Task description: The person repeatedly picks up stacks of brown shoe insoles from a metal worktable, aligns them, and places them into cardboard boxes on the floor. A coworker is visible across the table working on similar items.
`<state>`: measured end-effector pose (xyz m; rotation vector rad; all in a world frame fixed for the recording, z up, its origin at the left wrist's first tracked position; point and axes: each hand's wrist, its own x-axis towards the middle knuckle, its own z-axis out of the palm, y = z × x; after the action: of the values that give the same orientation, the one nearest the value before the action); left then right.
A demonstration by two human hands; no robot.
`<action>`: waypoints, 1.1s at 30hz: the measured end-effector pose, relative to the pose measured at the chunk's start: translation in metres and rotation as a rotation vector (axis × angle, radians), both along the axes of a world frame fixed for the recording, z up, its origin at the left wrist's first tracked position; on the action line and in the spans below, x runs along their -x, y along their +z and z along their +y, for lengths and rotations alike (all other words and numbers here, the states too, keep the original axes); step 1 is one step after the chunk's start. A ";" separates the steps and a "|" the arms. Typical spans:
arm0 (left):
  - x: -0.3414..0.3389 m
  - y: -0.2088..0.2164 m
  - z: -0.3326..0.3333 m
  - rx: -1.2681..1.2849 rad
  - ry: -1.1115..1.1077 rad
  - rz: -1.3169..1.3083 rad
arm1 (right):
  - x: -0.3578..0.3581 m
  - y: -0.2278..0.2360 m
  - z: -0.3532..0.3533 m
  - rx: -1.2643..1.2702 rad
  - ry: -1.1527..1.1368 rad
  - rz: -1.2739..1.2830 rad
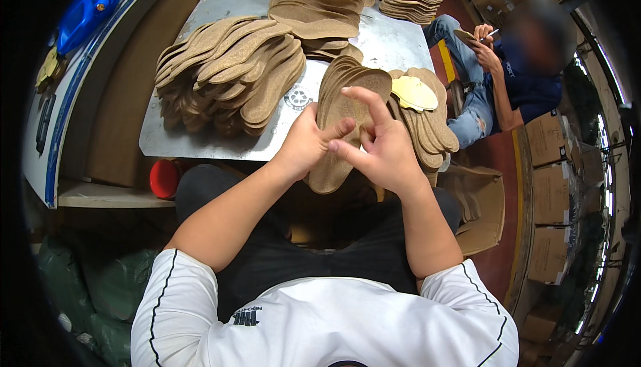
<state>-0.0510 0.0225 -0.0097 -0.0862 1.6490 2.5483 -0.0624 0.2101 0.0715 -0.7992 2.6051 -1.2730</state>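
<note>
The person's left hand point(302, 143) has its thumb laid over a fanned bunch of speckled brown, cork-like, sole-shaped pieces point(337, 110) at the near edge of the grey metal table point(399, 41); its fingers are mostly hidden, so its grip cannot be told. The right hand point(387, 146) is partly open over the same bunch, index finger extended and thumb spread, and both hands cover its middle. A broad brown heap of soles point(227, 73) crowds the left, a tall brown pile point(317, 6) stands behind, and a brown stack point(427, 123) topped by a pale-yellow scalloped piece point(414, 93) sits close beside the right hand. Below the table's right end is an open cardboard box point(484, 217); past the table's right side, a co-worker in a dark-blue shirt point(534, 93) holds a pen and a brown piece.
</note>
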 end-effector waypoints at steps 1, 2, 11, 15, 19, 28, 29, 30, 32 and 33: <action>0.000 0.000 -0.001 0.084 -0.007 0.007 | -0.002 0.004 0.001 -0.048 0.025 0.003; 0.000 0.000 -0.003 0.168 -0.014 -0.013 | -0.005 0.007 0.000 -0.083 0.061 -0.031; 0.002 0.001 0.000 0.638 0.138 0.130 | -0.038 0.040 -0.006 -0.039 0.269 0.659; -0.010 0.025 0.000 0.929 0.064 0.349 | -0.013 0.048 0.018 0.604 -0.146 0.295; -0.018 0.042 0.005 1.157 0.124 0.830 | 0.025 0.032 0.049 0.684 -0.408 0.086; -0.024 0.062 -0.019 0.938 0.070 1.039 | -0.011 -0.023 0.074 0.889 -0.310 -0.719; -0.029 0.060 -0.017 0.756 0.046 0.941 | -0.027 -0.033 0.069 0.947 -0.321 -0.789; -0.035 0.057 -0.013 0.579 0.005 0.834 | -0.044 -0.040 0.070 1.012 -0.325 -0.862; -0.045 0.045 0.008 0.114 0.049 0.596 | -0.056 -0.044 0.074 1.121 -0.217 -0.984; -0.048 0.040 0.012 -0.026 0.022 0.449 | -0.064 -0.041 0.079 1.211 -0.273 -0.987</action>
<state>-0.0034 0.0341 0.0303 0.5084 1.7510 2.7485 0.0020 0.2895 0.0300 0.1945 1.0419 -2.4500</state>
